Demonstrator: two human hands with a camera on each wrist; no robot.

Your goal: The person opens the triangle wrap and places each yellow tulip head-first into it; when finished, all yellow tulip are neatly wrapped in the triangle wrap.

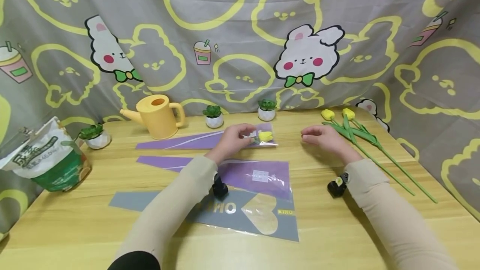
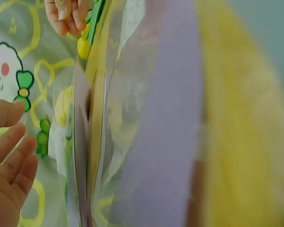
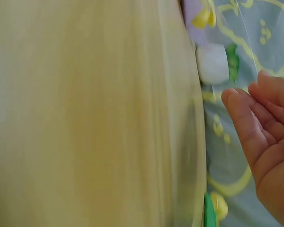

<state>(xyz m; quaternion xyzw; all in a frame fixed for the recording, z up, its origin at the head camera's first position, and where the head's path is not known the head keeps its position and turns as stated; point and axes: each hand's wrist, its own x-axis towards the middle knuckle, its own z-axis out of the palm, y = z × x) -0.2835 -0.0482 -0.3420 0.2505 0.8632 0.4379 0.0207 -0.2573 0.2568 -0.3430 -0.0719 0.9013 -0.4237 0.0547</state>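
In the head view my left hand (image 1: 236,138) hovers at the far purple flower sleeve (image 1: 195,140), near the yellow tulip (image 1: 265,136) lying at its wide end. The left wrist view shows this hand's fingers (image 2: 12,153) apart, with nothing between them. My right hand (image 1: 325,140) is above the table, left of two yellow tulips (image 1: 348,114) with long green stems. Its fingers (image 3: 246,118) are loosely bent and hold nothing. Nearer to me lie a second purple sleeve (image 1: 240,172) and a grey sleeve with a heart window (image 1: 165,203).
Along the back stand a yellow watering can (image 1: 159,118) and two small potted succulents (image 1: 213,119). Another potted succulent (image 1: 98,138) is at the left, beside a white and green bag (image 1: 48,161). A patterned curtain (image 1: 240,32) hangs behind the wooden table (image 1: 330,236).
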